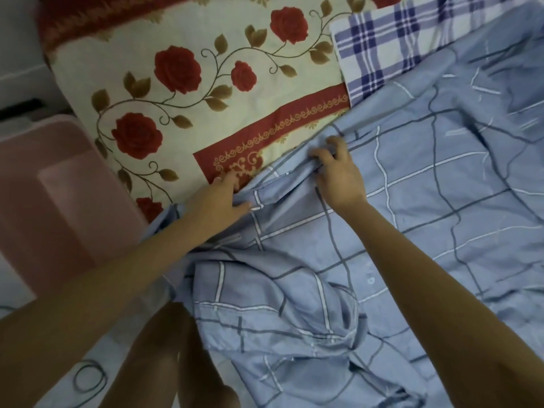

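A light-blue checked shirt (412,201) is spread, creased, over the right and lower part of the frame, laid on a bed covered by a rose-patterned bedsheet (206,92). The shirt's upper left edge is grasped by both hands. The left hand (223,198), at centre left, is closed on the hem, with the thumb laid over the fabric and the fingers reaching onto the red border of the bedsheet. The right hand (335,169), just right of it at frame centre, is curled round a bunched fold of the same edge, which is gathered under the fingertips. A white button (371,280) is seen on the shirt's placket below the right forearm, and a rumpled part of the shirt is heaped at lower centre. A folded blue-and-white plaid cloth (382,42) is laid at the upper right, its lower edge overlapped by the shirt. A pink plastic item (53,201) (its kind cannot be told) is stood at the left edge, beside the bed. A thin black loop (89,378) is seen at the lower left.
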`<state>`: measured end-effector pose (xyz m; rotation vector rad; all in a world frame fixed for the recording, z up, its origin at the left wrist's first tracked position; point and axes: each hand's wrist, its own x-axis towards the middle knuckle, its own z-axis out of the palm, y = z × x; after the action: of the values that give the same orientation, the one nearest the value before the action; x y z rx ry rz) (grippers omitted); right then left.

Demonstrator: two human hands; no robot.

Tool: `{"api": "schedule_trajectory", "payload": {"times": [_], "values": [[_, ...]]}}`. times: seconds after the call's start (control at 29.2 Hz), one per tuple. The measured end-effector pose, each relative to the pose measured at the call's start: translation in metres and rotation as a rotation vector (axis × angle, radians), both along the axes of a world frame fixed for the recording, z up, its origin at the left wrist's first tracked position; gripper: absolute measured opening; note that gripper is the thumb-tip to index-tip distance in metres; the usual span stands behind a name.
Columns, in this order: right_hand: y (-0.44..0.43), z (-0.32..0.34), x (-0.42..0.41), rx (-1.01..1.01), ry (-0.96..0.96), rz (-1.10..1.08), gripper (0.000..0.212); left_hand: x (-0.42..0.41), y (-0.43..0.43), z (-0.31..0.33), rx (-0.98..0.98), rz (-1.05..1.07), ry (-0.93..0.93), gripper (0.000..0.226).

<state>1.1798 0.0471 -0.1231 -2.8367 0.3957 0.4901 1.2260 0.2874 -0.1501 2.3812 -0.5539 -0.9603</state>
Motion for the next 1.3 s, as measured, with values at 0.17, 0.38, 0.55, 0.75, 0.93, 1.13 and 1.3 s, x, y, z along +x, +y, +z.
{"api": "schedule_trajectory", "payload": {"times": [0.17,0.38,0.55,0.75,0.93,1.13,1.3], "values": [[0.002,0.002,0.020,0.013,0.225,0.023,0.031,0.011,0.026,0.004,0.001,0.072,0.038,0.038],[0.012,0.012,0.066,0.208,-0.054,-0.160,0.014,0.047,0.064,0.008,-0.223,0.334,0.063,0.028],[0.034,-0.008,0.134,0.344,-0.130,-0.160,0.020,0.082,0.085,-0.007,-0.268,0.506,0.064,0.024],[0.058,-0.032,0.183,0.344,-0.122,-0.192,0.024,0.125,0.099,-0.027,-0.219,0.592,-0.151,0.009],[0.074,-0.030,0.169,0.304,-0.212,-0.052,0.023,0.118,0.105,-0.035,-0.226,0.435,-0.294,0.004],[0.052,-0.036,0.163,0.046,-0.008,0.030,0.021,0.107,0.108,-0.032,-0.179,0.432,-0.314,0.017],[0.036,-0.025,0.170,-0.100,-0.062,-0.037,0.031,0.110,0.098,-0.026,-0.065,0.369,-0.338,0.024]]}}
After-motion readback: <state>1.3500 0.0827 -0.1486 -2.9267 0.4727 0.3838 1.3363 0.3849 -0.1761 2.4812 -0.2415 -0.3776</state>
